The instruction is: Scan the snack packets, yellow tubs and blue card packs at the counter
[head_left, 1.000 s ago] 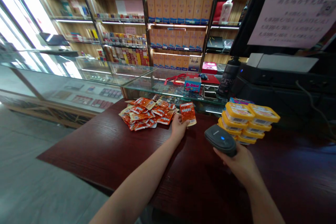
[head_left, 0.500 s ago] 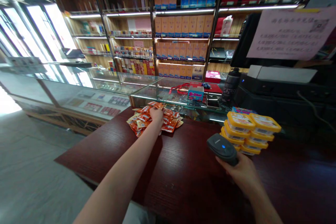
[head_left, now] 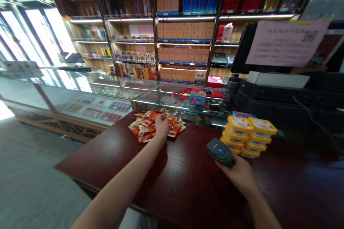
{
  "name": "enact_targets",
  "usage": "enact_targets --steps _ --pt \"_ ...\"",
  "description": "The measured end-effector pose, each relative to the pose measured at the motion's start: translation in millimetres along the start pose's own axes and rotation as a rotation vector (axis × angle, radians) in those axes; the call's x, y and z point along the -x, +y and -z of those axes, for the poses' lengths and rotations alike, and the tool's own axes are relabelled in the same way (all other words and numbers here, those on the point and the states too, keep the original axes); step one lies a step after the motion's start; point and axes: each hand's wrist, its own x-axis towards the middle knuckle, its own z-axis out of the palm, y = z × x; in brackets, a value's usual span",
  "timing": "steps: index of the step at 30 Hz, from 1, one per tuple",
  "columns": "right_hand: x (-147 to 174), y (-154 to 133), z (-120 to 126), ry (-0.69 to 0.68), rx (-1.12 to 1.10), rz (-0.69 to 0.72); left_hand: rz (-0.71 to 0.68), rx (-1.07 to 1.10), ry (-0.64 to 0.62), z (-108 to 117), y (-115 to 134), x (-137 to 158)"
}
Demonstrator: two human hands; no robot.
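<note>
My left hand (head_left: 161, 128) is over a heap of small orange snack packets (head_left: 146, 122) on the dark wooden counter. Its fingers are curled together among the packets; what they pinch, if anything, is hidden. In my right hand (head_left: 240, 171) is a dark grey barcode scanner (head_left: 220, 152) with a small blue light, its head pointing left and away from me. Just behind the scanner, yellow-lidded plastic tubs (head_left: 239, 125) stand stacked in two columns.
Beyond the wooden counter (head_left: 107, 157) runs a glass display case (head_left: 150, 94) with a small blue-and-pink box (head_left: 197, 97) and a phone (head_left: 214, 106) on top. A dark bottle (head_left: 231, 89) and a monitor with a pink notice (head_left: 285, 43) stand right. Stocked shelves (head_left: 185, 32) line the back.
My left hand has drawn slightly back toward me over the packets, and its fingers are more curled. The scanner stays in my right hand. The whole view has shifted a little.
</note>
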Motion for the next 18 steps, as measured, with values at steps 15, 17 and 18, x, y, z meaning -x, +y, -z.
enact_targets --steps 15,17,18 --pt "27.8 6.9 57.1 0.127 -0.061 0.000 -0.657 -0.172 -0.932 -101.7 82.3 106.0" --pt "38.0 18.3 66.9 0.106 -0.040 -0.030 -0.695 -0.162 -0.978 -112.8 90.3 110.9" --pt "42.4 24.1 71.5 0.097 -0.032 -0.048 -0.704 -0.169 -0.994 -117.8 93.2 112.5"
